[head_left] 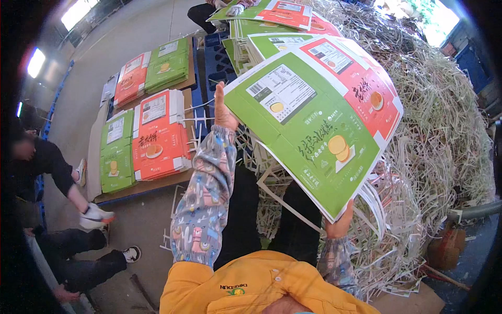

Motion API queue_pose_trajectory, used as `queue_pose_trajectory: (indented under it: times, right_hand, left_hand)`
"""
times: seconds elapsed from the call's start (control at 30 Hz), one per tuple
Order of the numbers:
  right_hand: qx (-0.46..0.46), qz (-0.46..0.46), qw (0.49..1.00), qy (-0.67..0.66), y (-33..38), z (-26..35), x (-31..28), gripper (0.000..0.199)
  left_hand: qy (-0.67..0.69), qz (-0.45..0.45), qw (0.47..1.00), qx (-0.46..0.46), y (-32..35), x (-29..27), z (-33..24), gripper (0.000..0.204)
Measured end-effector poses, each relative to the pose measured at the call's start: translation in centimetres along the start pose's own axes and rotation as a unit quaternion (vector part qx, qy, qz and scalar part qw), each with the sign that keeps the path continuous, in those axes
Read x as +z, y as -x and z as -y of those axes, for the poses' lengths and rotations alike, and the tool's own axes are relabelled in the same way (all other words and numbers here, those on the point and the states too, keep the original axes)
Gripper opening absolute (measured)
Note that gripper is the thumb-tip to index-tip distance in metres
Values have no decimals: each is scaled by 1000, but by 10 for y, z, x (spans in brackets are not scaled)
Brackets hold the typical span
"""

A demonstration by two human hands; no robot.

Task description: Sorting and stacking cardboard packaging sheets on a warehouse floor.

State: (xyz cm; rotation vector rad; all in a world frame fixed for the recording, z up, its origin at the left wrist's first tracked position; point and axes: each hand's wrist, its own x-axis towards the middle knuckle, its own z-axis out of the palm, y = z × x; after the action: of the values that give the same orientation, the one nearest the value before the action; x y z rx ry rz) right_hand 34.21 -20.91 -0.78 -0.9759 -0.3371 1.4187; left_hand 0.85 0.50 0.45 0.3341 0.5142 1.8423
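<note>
A large printed cardboard sheet (285, 141), green on the near side and red on the far side, is tilted up in front of me between both hands. My left hand (225, 111) is pressed along its left edge, fingers pointing up. Under the near right corner, my right hand (341, 222) grips the edge, its fingers partly hidden by the cardboard. I cannot tell whether it is one sheet or several together. White paper strips (374, 206) hang beside the sheet's right edge. Beyond it lies a stack of similar green and red sheets (261, 44).
At left, stacks of red (159, 133) and green (117, 152) cardboard blanks sit on a pallet covered with brown board (94, 152). A big heap of shredded paper strips (434, 120) rises on the right. Another person's gloved hand (235, 9) touches the far stack; a co-worker (49, 167) is at left.
</note>
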Motion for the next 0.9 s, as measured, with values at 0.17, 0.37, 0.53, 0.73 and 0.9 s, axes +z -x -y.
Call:
queue_pose_trajectory:
  times: [0.17,0.37,0.53,0.73,0.9]
  right_hand:
    - [-68,-21,993,96,-27,-8,-10,42]
    - [-98,-119,981,118,-25,-40,5,39]
    - [-15,-59,998,-20,-13,-25,-5,39]
    - [-43,-58,997,35,-7,-41,11,38]
    - [-11,-44,997,65,6,-27,33,38]
  left_hand:
    - [1,-41,998,53,-40,1,9,43]
    - [-186,-111,964,156,-62,7,-2,22]
    - [-22,-12,1000,9,-30,-9,-2,31]
    - [-109,-55,992,-6,35,10,52,41]
    - [-221,-134,962,87,35,-8,46,44]
